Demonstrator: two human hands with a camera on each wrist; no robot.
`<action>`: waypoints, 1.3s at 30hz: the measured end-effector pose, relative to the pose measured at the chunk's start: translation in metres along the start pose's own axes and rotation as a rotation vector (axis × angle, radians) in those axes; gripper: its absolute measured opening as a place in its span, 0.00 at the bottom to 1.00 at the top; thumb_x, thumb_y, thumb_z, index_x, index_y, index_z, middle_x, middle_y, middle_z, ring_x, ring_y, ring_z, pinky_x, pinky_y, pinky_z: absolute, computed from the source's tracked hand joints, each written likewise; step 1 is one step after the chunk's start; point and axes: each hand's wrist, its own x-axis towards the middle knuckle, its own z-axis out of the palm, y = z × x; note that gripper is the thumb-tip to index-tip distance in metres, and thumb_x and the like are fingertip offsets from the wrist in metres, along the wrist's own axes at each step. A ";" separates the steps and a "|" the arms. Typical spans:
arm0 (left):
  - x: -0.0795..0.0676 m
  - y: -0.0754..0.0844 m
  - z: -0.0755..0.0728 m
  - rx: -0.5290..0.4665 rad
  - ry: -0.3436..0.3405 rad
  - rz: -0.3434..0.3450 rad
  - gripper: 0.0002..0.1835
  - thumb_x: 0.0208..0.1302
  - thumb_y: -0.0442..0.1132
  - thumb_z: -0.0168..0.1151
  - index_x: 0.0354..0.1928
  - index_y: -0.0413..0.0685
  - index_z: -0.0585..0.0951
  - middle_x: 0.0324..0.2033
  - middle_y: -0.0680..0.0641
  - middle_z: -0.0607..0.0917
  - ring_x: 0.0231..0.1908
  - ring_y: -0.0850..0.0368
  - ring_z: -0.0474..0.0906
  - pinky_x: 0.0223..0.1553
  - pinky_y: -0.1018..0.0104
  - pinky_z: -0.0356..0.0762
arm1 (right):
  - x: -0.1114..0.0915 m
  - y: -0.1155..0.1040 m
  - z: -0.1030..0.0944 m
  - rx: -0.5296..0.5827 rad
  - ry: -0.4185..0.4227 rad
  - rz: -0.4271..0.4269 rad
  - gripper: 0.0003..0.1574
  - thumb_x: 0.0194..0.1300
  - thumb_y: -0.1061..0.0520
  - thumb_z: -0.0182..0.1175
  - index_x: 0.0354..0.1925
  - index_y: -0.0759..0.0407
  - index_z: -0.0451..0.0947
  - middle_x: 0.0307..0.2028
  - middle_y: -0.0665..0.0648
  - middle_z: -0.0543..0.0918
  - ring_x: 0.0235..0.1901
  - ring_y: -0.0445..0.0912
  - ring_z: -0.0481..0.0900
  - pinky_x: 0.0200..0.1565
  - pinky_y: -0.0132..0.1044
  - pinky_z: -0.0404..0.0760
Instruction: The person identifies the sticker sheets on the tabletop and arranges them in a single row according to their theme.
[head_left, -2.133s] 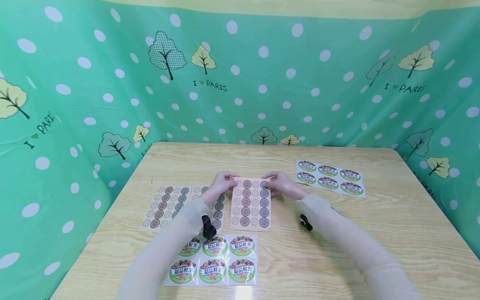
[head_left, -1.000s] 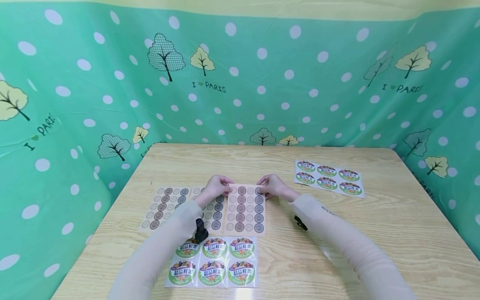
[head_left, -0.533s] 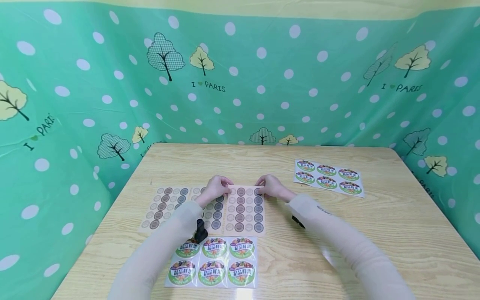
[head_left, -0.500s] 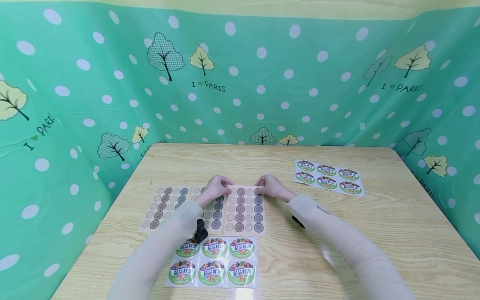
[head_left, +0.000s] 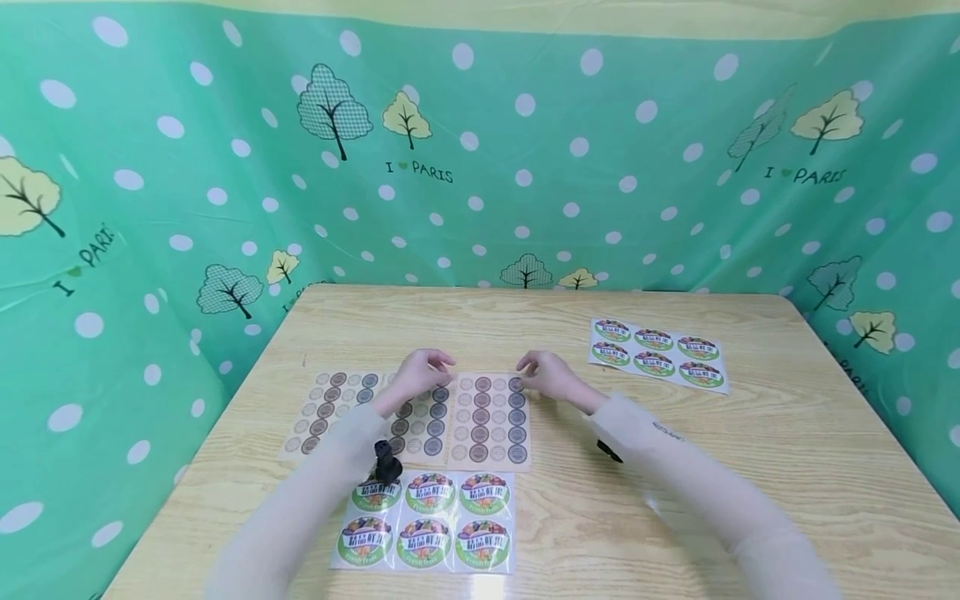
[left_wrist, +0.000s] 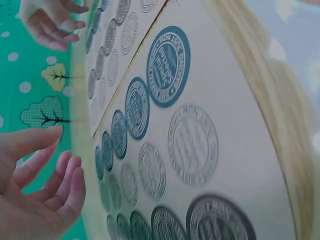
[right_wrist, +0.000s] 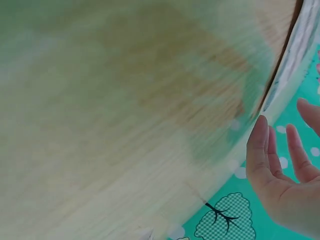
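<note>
Three sticker sheets with round brown and grey-blue seals lie side by side on the table: a left sheet (head_left: 315,417), a middle sheet (head_left: 417,422) and a right sheet (head_left: 491,427). My left hand (head_left: 422,373) hovers over the top of the middle sheet, fingers loosely bent and holding nothing; in the left wrist view, the same hand (left_wrist: 37,187) shows a gap between thumb and fingers. By the upper right corner of the right sheet is my right hand (head_left: 551,377). In the right wrist view, that hand (right_wrist: 280,175) has its fingers spread, nothing between them.
In front lies a sheet of oval fruit stickers (head_left: 424,521), partly under the left forearm. A similar fruit sticker sheet (head_left: 660,354) lies at the back right, slightly turned. The wooden table (head_left: 675,517) meets a green dotted curtain (head_left: 525,167) behind.
The right sheet has come down to the left, flat beside the middle sheet. Both hands have let go of its top corners; the left has moved left, the right slightly right.
</note>
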 end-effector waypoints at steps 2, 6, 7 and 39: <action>-0.006 0.000 -0.007 0.004 -0.030 0.008 0.14 0.51 0.32 0.60 0.42 0.37 0.78 0.28 0.45 0.78 0.27 0.57 0.73 0.26 0.70 0.72 | -0.006 0.000 -0.002 0.025 -0.008 -0.020 0.13 0.50 0.65 0.62 0.37 0.68 0.75 0.28 0.58 0.77 0.27 0.45 0.73 0.27 0.32 0.74; -0.019 -0.002 -0.018 0.011 -0.062 0.027 0.14 0.52 0.32 0.58 0.43 0.36 0.78 0.29 0.45 0.79 0.28 0.56 0.73 0.28 0.69 0.73 | -0.020 0.000 -0.003 0.084 -0.025 -0.031 0.12 0.51 0.66 0.60 0.38 0.70 0.75 0.27 0.58 0.77 0.25 0.43 0.74 0.24 0.30 0.74; -0.022 -0.004 -0.021 0.009 -0.066 0.032 0.14 0.52 0.31 0.58 0.43 0.36 0.78 0.29 0.45 0.79 0.28 0.56 0.74 0.29 0.68 0.73 | -0.024 -0.001 -0.003 0.096 -0.028 -0.034 0.12 0.51 0.67 0.59 0.38 0.70 0.75 0.27 0.58 0.77 0.24 0.43 0.74 0.23 0.31 0.74; -0.130 -0.039 -0.064 -0.015 -0.152 0.120 0.17 0.50 0.33 0.62 0.42 0.31 0.76 0.31 0.42 0.80 0.29 0.57 0.75 0.30 0.71 0.75 | -0.105 -0.025 0.022 0.413 -0.217 0.040 0.17 0.49 0.69 0.59 0.41 0.71 0.73 0.31 0.59 0.77 0.24 0.51 0.77 0.26 0.41 0.80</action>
